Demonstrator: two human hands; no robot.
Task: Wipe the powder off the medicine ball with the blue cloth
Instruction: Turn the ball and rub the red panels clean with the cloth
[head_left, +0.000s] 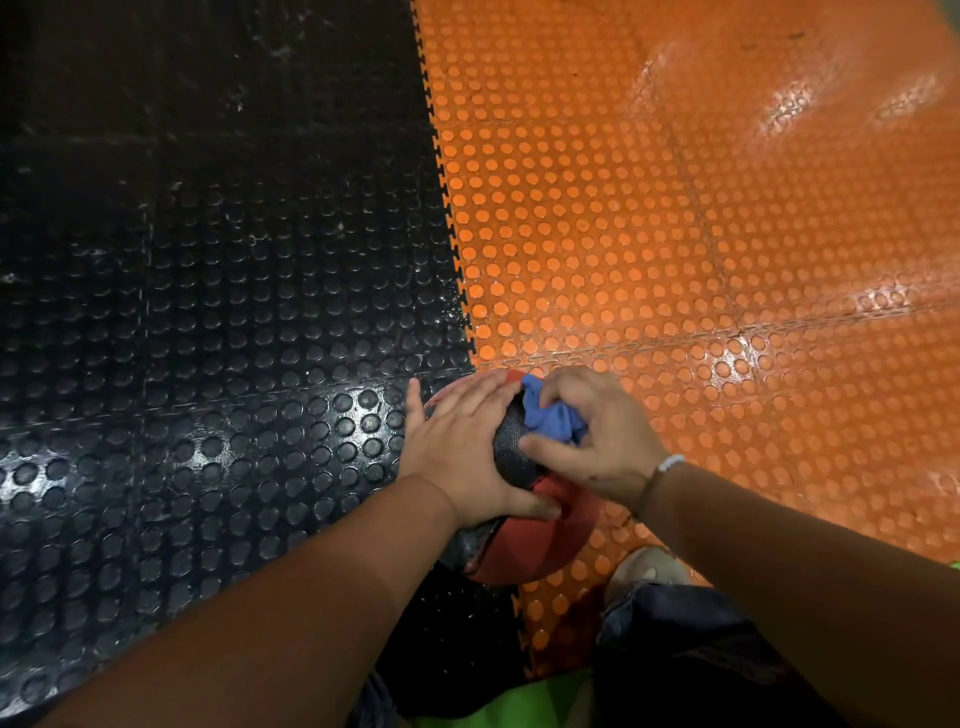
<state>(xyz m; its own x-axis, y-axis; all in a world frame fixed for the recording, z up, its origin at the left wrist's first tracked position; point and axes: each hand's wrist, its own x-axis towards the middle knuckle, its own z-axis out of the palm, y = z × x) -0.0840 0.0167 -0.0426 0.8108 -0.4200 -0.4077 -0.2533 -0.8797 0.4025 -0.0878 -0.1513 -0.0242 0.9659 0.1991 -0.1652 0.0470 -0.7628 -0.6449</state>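
Note:
A red and black medicine ball (540, 540) sits on the floor where the black and orange mats meet. My left hand (462, 452) lies flat on the ball's left side with its fingers spread and straight. My right hand (592, 436) grips a bunched blue cloth (550, 415) and presses it on the ball's black textured panel near the top. Both hands hide most of the upper ball. I can make out no powder on the visible surface.
Black studded floor mat (208, 364) covers the left, orange studded mat (727, 234) the right, joined by a toothed seam. My shoe (644, 569) and jeans leg (675, 634) are just right of the ball near the bottom edge.

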